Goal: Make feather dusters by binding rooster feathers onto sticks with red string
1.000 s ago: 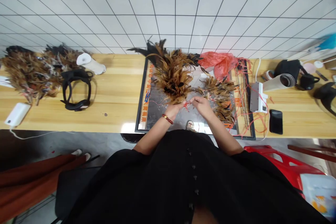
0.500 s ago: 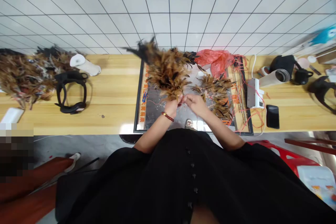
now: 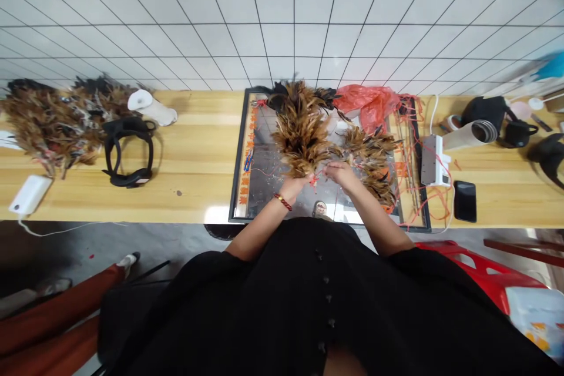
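Note:
A bushy bundle of brown and black feathers points away from me over the glass-topped panel. My left hand, with a beaded bracelet at its wrist, is closed around the bundle's near end. Red string shows at that end, beside the fingers. Just to the right, my right hand is closed in a pinch on what looks like a thin strand of this string. The fingertips are small and partly hidden. More feather bundles lie right of my right hand.
A red plastic bag and red strings lie at the back right. Farther right are a power strip and a phone. Leftward are a black headset, a white roll and a feather heap. A person's legs show lower left.
The feather bundle has swung from leaning left to nearly straight ahead and lower. Red string now shows at its base. The right hand has drawn slightly away from the left; the view has shifted a little.

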The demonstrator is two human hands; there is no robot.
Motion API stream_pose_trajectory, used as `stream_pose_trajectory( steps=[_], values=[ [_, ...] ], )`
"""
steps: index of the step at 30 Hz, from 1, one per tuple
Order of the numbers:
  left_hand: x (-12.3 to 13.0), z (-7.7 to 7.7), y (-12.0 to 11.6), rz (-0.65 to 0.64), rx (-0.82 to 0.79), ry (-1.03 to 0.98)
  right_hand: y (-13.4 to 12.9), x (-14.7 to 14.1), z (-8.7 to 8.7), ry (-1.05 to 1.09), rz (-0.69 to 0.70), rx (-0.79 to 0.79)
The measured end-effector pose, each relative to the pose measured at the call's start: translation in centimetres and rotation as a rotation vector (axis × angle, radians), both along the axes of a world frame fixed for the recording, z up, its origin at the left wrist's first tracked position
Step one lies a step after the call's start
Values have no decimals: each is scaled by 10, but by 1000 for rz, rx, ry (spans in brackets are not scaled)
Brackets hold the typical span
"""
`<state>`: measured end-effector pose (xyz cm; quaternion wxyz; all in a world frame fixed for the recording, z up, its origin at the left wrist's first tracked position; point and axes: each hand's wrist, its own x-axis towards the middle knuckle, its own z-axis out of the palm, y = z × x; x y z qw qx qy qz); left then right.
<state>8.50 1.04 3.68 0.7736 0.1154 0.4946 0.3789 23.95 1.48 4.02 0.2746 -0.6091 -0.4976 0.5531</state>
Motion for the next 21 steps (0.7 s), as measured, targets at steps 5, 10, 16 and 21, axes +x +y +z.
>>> stream_pose_trajectory(
  steps=[5,10,16,21],
  values=[
    [7,10,16,117,-66,-11,-45,-44,17,25,41,127],
    [-16,21,17,-177,-63,-227,-40,-16,-14,54,-5,42],
    [-1,5,5,-155,90,69,-18,18,-7,29,-173,72],
    [-33,25,53,146,189,-17,-70,41,21,257,38,-173]
  ],
)
